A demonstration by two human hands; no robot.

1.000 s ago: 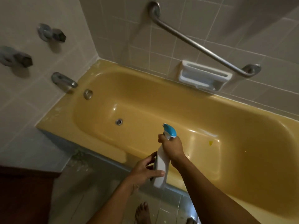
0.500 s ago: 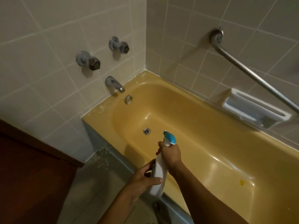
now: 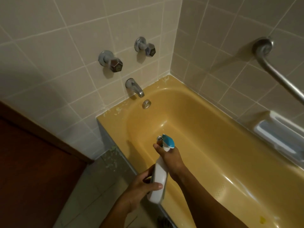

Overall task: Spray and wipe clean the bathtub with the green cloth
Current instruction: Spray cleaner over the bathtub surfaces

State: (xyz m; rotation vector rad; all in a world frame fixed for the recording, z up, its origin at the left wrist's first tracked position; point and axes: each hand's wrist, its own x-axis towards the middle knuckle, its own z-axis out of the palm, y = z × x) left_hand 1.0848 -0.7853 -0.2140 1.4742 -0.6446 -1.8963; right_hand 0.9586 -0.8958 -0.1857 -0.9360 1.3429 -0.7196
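Observation:
A white spray bottle (image 3: 159,181) with a blue nozzle head (image 3: 168,141) is held over the near rim of the mustard-yellow bathtub (image 3: 213,129), nozzle aimed toward the drain end. My right hand (image 3: 171,157) grips the bottle's neck at the trigger. My left hand (image 3: 139,186) holds the bottle's lower body, thumb across its front. The drain (image 3: 159,137) shows just behind the nozzle. A small yellow stain (image 3: 262,220) sits on the tub floor at lower right. No green cloth is in view.
Two metal tap handles (image 3: 113,62) (image 3: 146,47) and a spout (image 3: 135,88) stick out of the tiled wall above the tub's end, with an overflow cap (image 3: 146,103) below. A slanted grab bar (image 3: 276,74) and white soap dish (image 3: 279,137) are on the right wall. A dark wooden panel (image 3: 32,162) stands left.
The view has swung left toward the tap end of the tub. Both hands keep hold of the spray bottle, which now points at the drain area.

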